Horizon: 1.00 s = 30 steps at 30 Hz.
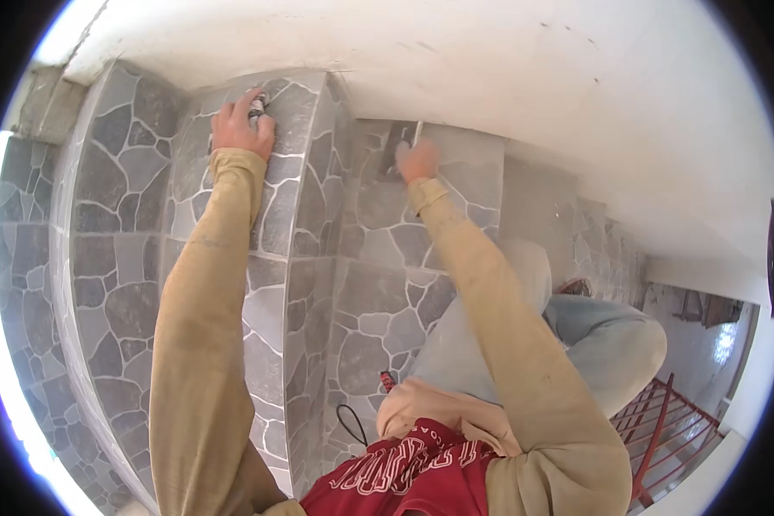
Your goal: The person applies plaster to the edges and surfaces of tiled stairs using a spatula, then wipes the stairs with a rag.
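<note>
My left hand [242, 129] rests on the upper stone-patterned tiled step [271, 185], near the wall. Its fingers are curled round a small dark-and-pale object [257, 105] whose kind I cannot make out. Lower down and to the right, my right hand [417, 160] is closed on a flat, dark rectangular hand tool [396, 148], which looks like a float. The tool lies against the lower step's tile [378, 202], close to the wall, and my fingers partly hide it. Greyish smears show on the tile around it.
A white wall [490, 60] runs along the far side of the steps. My bent knee [611, 335] is at the right. A dark cord loop [350, 423] and a small red-and-black item [388, 380] are near my body. Red metal railings [671, 421] stand at lower right.
</note>
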### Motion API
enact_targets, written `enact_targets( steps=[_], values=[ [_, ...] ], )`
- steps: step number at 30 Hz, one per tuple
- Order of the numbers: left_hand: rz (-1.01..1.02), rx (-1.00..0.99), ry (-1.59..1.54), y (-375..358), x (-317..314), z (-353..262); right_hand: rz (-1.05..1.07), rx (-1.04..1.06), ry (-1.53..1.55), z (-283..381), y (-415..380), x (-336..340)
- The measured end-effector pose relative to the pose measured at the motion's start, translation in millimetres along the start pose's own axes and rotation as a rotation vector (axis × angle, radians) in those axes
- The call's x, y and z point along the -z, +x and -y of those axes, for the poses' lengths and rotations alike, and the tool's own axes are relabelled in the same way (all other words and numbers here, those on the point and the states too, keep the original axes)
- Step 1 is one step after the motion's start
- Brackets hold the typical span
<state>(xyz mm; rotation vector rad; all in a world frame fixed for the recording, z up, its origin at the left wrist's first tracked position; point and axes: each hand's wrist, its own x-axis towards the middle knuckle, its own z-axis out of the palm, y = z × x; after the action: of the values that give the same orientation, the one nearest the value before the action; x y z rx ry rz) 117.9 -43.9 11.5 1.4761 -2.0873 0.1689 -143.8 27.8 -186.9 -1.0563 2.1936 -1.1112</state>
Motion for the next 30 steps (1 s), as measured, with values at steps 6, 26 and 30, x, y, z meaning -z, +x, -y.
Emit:
enact_targets(
  steps=[6, 26, 30],
  values=[
    [0.000, -0.012, 0.064, 2, -7, 5, -0.105, 0.024, -0.286, -76, 26, 146],
    [0.032, 0.007, 0.065, 1, 3, -6, 0.172, 1.054, -0.595, 7, -44, 21],
    [0.007, 0.018, 0.029, 1, 2, -7, 0.130, 0.967, -0.631, 18, -6, 11]
  ],
)
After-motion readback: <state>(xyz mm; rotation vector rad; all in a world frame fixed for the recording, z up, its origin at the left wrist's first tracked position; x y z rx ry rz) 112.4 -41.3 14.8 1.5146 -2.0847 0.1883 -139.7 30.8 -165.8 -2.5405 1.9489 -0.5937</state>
